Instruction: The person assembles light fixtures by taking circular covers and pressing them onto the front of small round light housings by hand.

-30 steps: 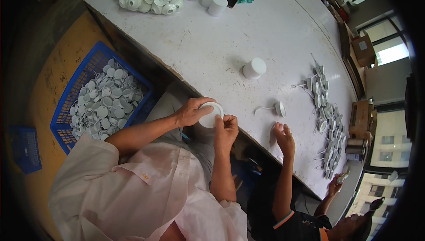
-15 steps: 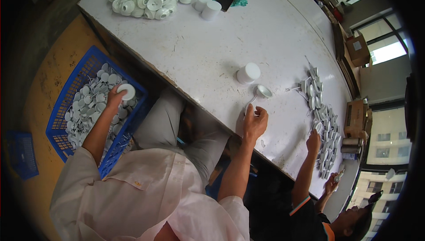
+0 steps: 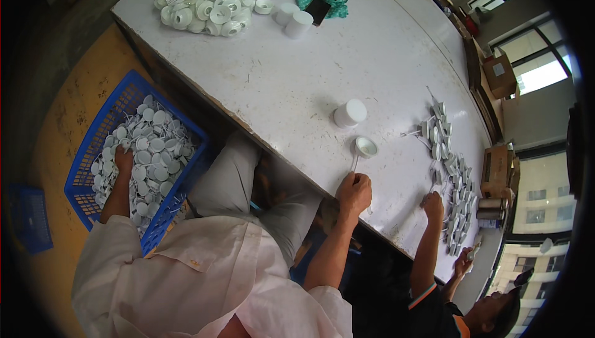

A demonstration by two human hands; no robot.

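My left hand point(image 3: 123, 159) reaching among white caps point(image 3: 152, 164) in blue basket point(image 3: 118, 105), grip unclear, my right hand point(image 3: 354, 192) pinching thin white stick point(image 3: 354, 163) on counter point(image 3: 279, 90)

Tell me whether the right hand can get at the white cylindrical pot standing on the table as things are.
Probably yes. The right hand rests at the table edge; only a small white ring piece lies between it and the white pot.

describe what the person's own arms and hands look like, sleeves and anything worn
Both hands are bare: no gloves, rings or watch show on the left hand or the right hand. The forearms are uncovered. A loose pale pink shirt covers the shoulders and upper arms, its short sleeves ending about the elbows.
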